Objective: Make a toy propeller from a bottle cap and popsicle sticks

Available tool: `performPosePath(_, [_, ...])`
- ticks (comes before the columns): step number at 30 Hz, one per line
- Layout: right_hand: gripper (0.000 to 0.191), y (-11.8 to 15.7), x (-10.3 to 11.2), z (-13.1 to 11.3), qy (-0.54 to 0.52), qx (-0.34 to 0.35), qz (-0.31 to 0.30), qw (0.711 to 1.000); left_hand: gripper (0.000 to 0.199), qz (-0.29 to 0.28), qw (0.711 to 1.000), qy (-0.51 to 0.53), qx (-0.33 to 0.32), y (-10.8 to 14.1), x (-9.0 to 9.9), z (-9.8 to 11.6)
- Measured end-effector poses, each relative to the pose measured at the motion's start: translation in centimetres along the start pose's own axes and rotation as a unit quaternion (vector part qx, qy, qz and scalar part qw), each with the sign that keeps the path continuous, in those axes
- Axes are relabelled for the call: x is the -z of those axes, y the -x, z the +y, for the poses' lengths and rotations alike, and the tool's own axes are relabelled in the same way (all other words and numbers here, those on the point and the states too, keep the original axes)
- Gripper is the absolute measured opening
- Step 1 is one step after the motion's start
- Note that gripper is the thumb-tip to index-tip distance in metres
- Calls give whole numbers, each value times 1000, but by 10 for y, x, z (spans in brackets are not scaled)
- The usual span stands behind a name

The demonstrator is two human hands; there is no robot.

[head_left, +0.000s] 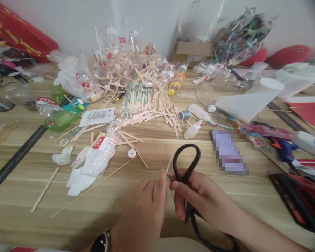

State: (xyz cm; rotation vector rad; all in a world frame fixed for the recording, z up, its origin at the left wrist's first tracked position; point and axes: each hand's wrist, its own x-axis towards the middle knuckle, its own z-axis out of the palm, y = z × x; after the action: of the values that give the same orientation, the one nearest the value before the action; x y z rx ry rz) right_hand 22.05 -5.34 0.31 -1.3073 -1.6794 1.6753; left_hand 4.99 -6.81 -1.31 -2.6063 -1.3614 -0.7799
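At the bottom centre my left hand [148,197] is closed on a thin wooden stick [169,163], whose tip sticks up past the fingers. Black-handled scissors [187,176] are in my right hand [199,194], its fingers wrapped round them near the blades. The two handle loops spread apart, one up and one down. One pointed blade tip is close to the stick beside my left fingertips; whether they touch is unclear. Left of my hands, a clear bottle with a red and white label [104,147] lies over white tissue [80,181], near a long thin skewer [94,186].
Craft sticks [141,117] and plastic bottles [111,36] are piled at the back. A glue bottle [193,130], a thread spool [185,115] and a blurred-out purple object [229,153] lie ahead to the right. A white cone [252,99] and a red-black case [299,199] are further right.
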Motion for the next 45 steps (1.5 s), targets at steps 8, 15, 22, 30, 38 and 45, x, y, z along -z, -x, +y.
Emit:
performPosePath(8, [33, -5, 6, 6, 375, 241, 123, 887, 28, -3, 999, 43, 17, -2, -3, -2])
performPosePath(15, [35, -6, 12, 9, 508, 356, 173, 765, 30, 10, 998, 57, 20, -2, -3, -3])
performPosePath(22, [43, -9, 1, 5, 40, 24, -20, 999, 31, 5, 1000, -11, 3, 0, -9, -2])
performPosePath(30, [32, -10, 9, 16, 443, 313, 164, 824, 31, -2, 999, 29, 27, -3, -6, -3])
performPosePath(38, [38, -11, 8, 9, 220, 114, 30, 968, 28, 2, 1000, 22, 1, -1, -11, -7])
performPosePath(45, [39, -11, 8, 10, 323, 205, 92, 919, 26, -3, 1000, 9, 18, 0, -7, -4])
